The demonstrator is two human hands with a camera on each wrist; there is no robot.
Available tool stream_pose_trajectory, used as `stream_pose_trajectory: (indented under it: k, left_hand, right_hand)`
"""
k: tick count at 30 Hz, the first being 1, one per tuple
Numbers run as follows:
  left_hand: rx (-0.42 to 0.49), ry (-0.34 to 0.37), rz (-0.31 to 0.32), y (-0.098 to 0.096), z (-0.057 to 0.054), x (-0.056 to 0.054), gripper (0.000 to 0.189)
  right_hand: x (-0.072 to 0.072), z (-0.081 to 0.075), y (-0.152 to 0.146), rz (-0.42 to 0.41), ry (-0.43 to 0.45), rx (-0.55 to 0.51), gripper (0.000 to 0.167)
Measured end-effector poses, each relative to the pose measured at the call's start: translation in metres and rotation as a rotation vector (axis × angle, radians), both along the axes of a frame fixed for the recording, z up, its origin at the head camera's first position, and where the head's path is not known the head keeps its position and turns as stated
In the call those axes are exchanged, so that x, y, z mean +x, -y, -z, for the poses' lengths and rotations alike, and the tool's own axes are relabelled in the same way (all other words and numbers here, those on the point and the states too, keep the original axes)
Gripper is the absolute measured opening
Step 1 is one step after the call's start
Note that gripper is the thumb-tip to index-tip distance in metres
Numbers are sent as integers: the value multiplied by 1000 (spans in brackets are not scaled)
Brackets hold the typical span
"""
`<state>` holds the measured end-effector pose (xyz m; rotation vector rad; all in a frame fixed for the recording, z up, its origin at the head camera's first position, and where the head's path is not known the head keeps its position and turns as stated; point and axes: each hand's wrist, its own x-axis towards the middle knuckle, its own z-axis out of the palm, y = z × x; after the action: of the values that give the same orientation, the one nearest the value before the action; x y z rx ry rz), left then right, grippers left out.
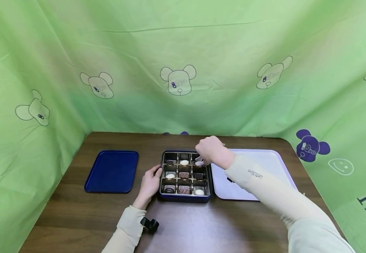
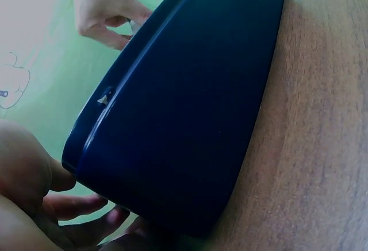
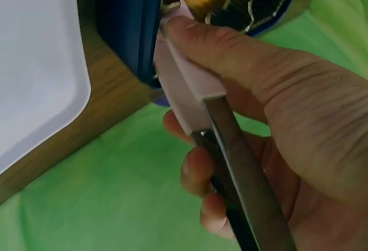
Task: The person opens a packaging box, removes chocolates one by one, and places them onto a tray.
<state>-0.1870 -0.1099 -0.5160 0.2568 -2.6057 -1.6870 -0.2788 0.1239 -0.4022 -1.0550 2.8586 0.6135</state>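
A dark blue box of chocolates [image 1: 184, 199] stands on the table, its tray divided into compartments with dark, brown and white chocolates. My left hand [image 1: 150, 184] holds the box's left side, thumb at the rim and bent fingers against the wall [image 2: 172, 124]. My right hand [image 1: 212, 150] grips metal tongs with pale pink tips [image 3: 192, 81], thumb on one arm and fingers on the other. The tips reach down into the far right compartment, at a white chocolate [image 1: 199, 163]. Whether they pinch it, I cannot tell.
A blue lid [image 1: 111, 172] lies flat on the left of the table. To the right of the box is a white tray [image 1: 239, 189], partly covered by the right forearm. A green printed curtain [image 1: 179, 112] hangs behind the brown wooden table [image 1: 183, 228].
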Motion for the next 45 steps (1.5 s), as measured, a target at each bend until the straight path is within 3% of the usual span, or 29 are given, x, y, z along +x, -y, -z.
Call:
stream_pose_trajectory:
  k: [8,15,30,38,45]
  left_hand:
    - [6,1,7,-1,1,0,36]
    - [-11,-15,5,0,-1,-1,35]
    - [-52,-10,11,1,-1,-1,35]
    - [-85,-21,10,0,0,-4,34]
    - [-109,-32,5,-1,0,-1,34]
  right_hand:
    - [-6,7,17,114,79,79,32]
    - [-9,7,19,157,140,58,40]
    - [-11,11,18,141,160,53,38]
    - [-5,11,6,38,71,17,39]
    - [8,-11,1,15,9,-57,32]
